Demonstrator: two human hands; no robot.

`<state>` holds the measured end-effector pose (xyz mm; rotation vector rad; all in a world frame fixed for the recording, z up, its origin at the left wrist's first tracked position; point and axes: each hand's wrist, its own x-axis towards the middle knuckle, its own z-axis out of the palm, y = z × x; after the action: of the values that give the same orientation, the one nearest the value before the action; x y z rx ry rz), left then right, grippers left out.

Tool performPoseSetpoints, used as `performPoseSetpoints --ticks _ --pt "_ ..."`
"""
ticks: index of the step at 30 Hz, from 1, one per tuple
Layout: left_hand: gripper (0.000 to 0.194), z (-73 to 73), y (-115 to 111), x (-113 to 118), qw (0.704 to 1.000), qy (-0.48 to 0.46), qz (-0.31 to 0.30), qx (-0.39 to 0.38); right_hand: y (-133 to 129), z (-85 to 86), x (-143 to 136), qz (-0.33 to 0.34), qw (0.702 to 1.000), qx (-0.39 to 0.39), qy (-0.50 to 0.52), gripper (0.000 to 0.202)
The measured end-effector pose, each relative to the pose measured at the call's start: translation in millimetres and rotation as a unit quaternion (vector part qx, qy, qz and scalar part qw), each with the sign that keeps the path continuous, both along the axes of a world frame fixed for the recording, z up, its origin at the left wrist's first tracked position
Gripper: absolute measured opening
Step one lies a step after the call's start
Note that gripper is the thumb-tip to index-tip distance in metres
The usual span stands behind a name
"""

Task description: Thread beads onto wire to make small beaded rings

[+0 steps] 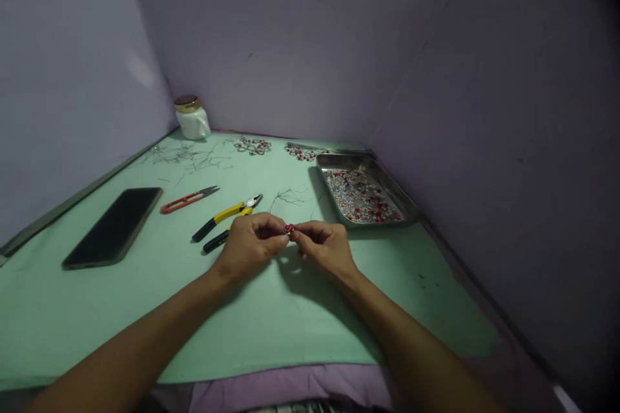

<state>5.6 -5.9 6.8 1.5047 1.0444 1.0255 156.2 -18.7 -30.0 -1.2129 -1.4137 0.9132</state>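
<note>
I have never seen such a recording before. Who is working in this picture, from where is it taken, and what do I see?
There is no machine here: a person works with two bare hands. The one picture comes from a camera worn on the head, looking forward and down.

The left hand and right hand meet in the middle, holding a small red piece between their fingertips.

On the green surface, from the left, lie a phone, snips and pliers. On the right, a metal tray holds small red and pale pieces. Farther back are a white jar and thin wires.
</note>
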Motion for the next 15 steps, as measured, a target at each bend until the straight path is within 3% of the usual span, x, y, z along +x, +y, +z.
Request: performPoseSetpoints --ticks 15 --pt "0.007 1.7 -0.6 -1.6 0.997 0.001 0.02 -0.072 -0.8 1.0 -2.4 0.02 0.996 -0.056 0.06 0.014"
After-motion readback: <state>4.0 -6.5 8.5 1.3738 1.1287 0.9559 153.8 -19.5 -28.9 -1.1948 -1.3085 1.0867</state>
